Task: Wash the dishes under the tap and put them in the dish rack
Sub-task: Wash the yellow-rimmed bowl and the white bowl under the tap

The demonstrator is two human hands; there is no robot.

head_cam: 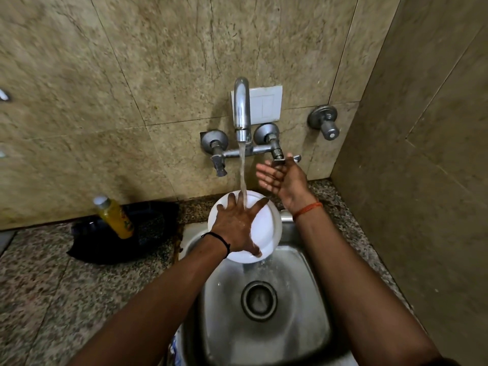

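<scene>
A white plate [267, 228] is tilted over the back rim of the steel sink [313, 299]. My left hand [237, 225] lies spread flat on its face, fingers straight and thumb at the lower edge. Water [242, 170] runs from the chrome tap [241, 109] onto that hand and the plate. My right hand [285, 180] is raised beside the stream with straight fingers and the palm facing left. It is right at the right tap handle [280, 161]. No dish rack is in view.
A yellow bottle [115, 217] with a white cap stands on a black object [87, 247] on the granite counter [52, 299] left of the sink. The left tap handle [220, 165], a separate wall valve [326, 122] and a white plate [266, 104] are on the tiled wall. A side wall stands close on the right.
</scene>
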